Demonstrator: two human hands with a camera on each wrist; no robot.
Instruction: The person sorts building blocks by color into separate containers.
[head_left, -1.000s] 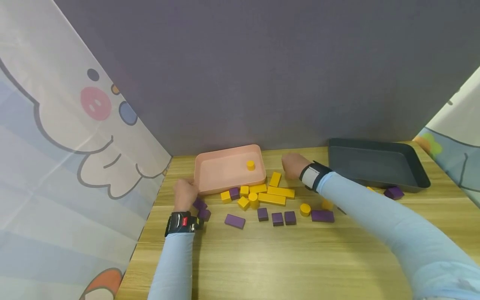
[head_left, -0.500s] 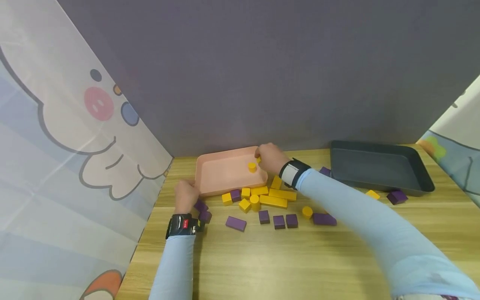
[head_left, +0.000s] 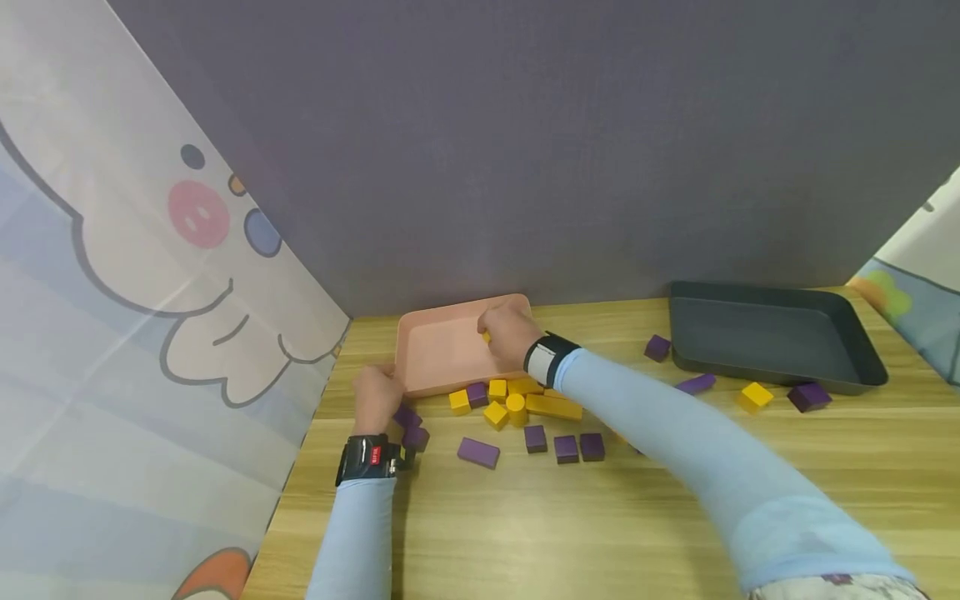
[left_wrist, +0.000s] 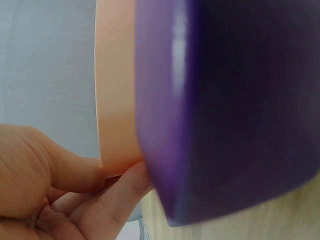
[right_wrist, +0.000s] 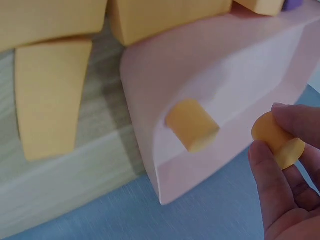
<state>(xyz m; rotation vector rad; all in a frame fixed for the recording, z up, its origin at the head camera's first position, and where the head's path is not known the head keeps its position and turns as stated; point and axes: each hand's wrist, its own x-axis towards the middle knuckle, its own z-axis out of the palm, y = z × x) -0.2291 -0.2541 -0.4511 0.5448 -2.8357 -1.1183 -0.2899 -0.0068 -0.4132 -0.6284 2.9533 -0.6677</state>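
My left hand (head_left: 376, 398) grips the near-left corner of the pink tray (head_left: 431, 350); in the left wrist view, thumb and finger pinch its wall (left_wrist: 116, 100). A purple block (left_wrist: 240, 100) stands close beside those fingers. Over the right part of the tray, my right hand (head_left: 508, 333) pinches a yellow cylinder (right_wrist: 278, 140) between thumb and fingertips. Another yellow cylinder (right_wrist: 193, 125) lies inside the tray in the right wrist view; the right hand hides it from the head view.
Yellow and purple blocks lie along the tray's front, among them a long yellow block (head_left: 553, 407), an upright yellow cylinder (head_left: 516, 410) and a flat purple block (head_left: 478, 452). A dark grey tray (head_left: 757, 329) stands at the right, with a yellow cube (head_left: 754, 397) before it.
My right hand has moved left, from the table right of the pink tray to above its inside, carrying the yellow cylinder. My left hand has kept its grip on the tray corner.
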